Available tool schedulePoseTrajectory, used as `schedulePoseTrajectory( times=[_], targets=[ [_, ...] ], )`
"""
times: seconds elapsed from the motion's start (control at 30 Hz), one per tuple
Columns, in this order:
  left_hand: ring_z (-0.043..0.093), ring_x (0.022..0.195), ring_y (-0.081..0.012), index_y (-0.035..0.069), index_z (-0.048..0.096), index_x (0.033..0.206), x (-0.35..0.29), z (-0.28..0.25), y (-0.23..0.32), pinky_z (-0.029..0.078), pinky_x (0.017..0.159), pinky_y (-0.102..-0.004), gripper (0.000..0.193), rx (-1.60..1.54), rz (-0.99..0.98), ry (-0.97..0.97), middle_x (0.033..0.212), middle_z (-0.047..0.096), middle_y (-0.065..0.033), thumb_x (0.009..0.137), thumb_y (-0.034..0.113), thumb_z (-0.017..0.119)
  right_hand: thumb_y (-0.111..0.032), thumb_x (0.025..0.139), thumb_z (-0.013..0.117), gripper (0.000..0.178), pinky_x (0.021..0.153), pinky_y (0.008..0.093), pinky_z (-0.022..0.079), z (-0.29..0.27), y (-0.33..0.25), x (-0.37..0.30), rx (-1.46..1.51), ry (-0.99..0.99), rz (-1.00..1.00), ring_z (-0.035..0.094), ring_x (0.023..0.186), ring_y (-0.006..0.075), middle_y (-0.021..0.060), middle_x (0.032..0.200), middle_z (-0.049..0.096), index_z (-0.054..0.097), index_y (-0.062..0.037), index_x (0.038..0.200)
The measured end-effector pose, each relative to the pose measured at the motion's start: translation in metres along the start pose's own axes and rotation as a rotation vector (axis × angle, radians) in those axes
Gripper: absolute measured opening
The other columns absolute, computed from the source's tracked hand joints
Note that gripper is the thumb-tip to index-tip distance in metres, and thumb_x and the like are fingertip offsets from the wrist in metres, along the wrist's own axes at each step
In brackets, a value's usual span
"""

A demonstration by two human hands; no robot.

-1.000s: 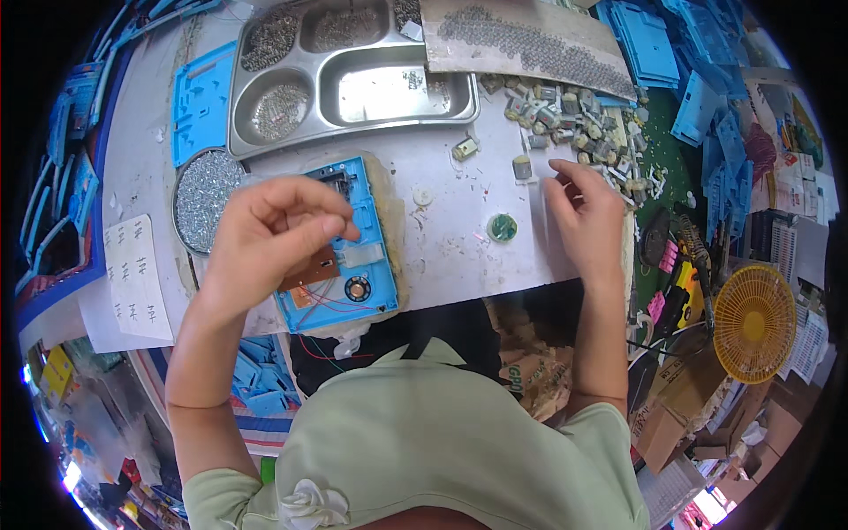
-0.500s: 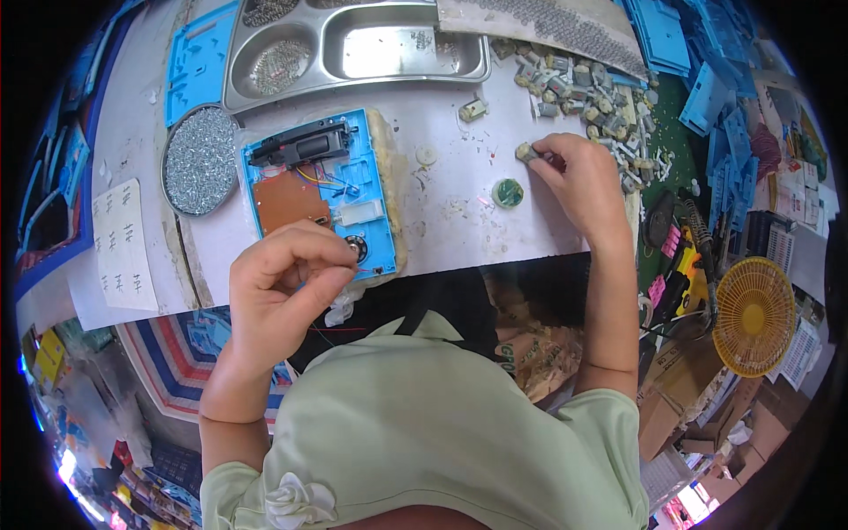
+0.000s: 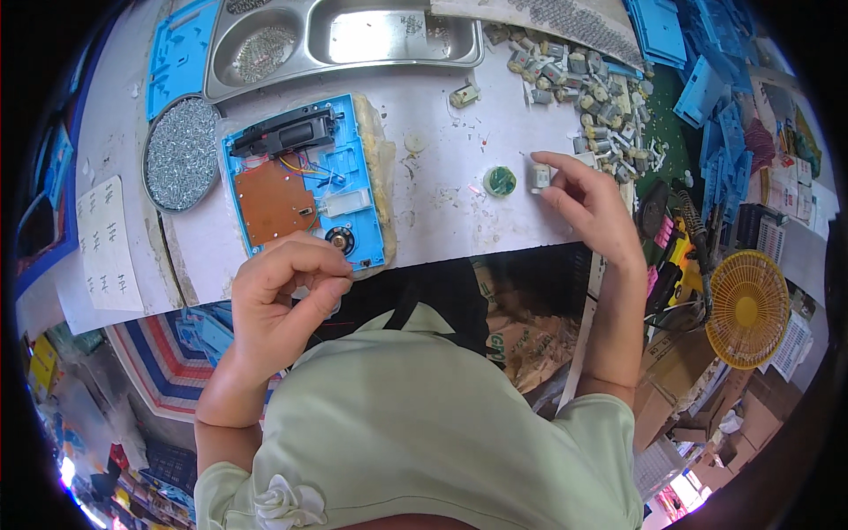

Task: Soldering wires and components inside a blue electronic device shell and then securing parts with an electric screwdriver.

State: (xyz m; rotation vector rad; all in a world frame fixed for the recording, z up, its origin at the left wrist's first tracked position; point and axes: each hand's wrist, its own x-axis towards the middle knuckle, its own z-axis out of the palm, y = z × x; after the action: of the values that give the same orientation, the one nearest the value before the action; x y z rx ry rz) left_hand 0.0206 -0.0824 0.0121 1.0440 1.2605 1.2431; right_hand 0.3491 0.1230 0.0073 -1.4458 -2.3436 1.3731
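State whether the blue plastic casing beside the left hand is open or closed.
Open: no cover lies over the blue plastic casing, so its brown circuit board and round speaker show.

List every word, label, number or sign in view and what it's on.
White sheet: rows of dark handwritten marks; I won't copy them.
Brown paper below the table: big printed letters, partly visible; not copied either.
White packages at right: small print, too blurred to read.
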Motion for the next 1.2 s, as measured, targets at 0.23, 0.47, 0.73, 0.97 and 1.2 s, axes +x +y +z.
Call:
schedulePoseTrajectory(
  times=[0.23, 0.47, 0.73, 0.97, 1.2],
  targets=[
    [0.063, 0.078, -0.0131, -0.003, 0.069, 0.098, 0.008, 0.005, 0.004, 0.050, 0.070, -0.0250, 0.015, 0.142, 0.093, -0.046, 0.096, 0.068, -0.0103, 0.085, -0.010, 0.069, -0.001, 0.088, 0.070, 0.040, 0.062, 0.0243, 0.044, 0.037, -0.015, -0.001, -0.015, 0.132, -0.038, 0.053, 0.066, 0.0073, -0.0002, 0.076, 0.058, 0.066, -0.0047, 0.128],
    [0.066, 0.079, -0.0181, -0.001, 0.071, 0.100, 0.013, 0.011, 0.002, 0.053, 0.070, -0.0282, 0.018, 0.265, 0.165, -0.048, 0.093, 0.069, -0.0107, 0.084, -0.008, 0.071, 0.001, 0.085, 0.070, 0.041, 0.063, 0.0282, 0.048, 0.042, -0.032, 0.010, -0.488, 0.180, -0.291, 0.059, 0.064, 0.0165, 0.0098, 0.074, 0.060, 0.066, -0.0056, 0.125],
    [0.067, 0.083, -0.0131, -0.001, 0.063, 0.117, 0.011, 0.020, 0.001, 0.055, 0.075, -0.0268, 0.032, 0.241, 0.082, -0.037, 0.096, 0.068, -0.0094, 0.087, -0.008, 0.072, 0.001, 0.089, 0.072, 0.048, 0.063, 0.0191, 0.048, 0.074, -0.095, -0.023, 0.827, -0.041, -0.032, 0.063, 0.072, 0.0064, -0.0009, 0.080, 0.063, 0.058, 0.0037, 0.135],
    [0.067, 0.083, -0.0117, 0.000, 0.060, 0.122, 0.009, 0.016, 0.002, 0.057, 0.074, -0.0265, 0.039, 0.256, 0.089, -0.042, 0.097, 0.067, -0.0080, 0.086, -0.009, 0.073, -0.002, 0.091, 0.072, 0.048, 0.060, 0.0185, 0.048, 0.105, -0.100, -0.006, 1.030, -0.335, 0.041, 0.063, 0.069, 0.0069, 0.0000, 0.076, 0.061, 0.057, 0.0014, 0.137],
    [0.066, 0.084, -0.0112, 0.000, 0.059, 0.119, 0.008, 0.016, -0.002, 0.058, 0.076, -0.0271, 0.037, 0.222, 0.099, -0.030, 0.098, 0.067, -0.0079, 0.086, -0.008, 0.073, -0.003, 0.092, 0.073, 0.047, 0.060, 0.0192, 0.048, 0.108, -0.099, -0.003, 0.970, -0.342, 0.025, 0.063, 0.069, 0.0072, 0.0002, 0.078, 0.062, 0.057, 0.0013, 0.136]
  ],
)
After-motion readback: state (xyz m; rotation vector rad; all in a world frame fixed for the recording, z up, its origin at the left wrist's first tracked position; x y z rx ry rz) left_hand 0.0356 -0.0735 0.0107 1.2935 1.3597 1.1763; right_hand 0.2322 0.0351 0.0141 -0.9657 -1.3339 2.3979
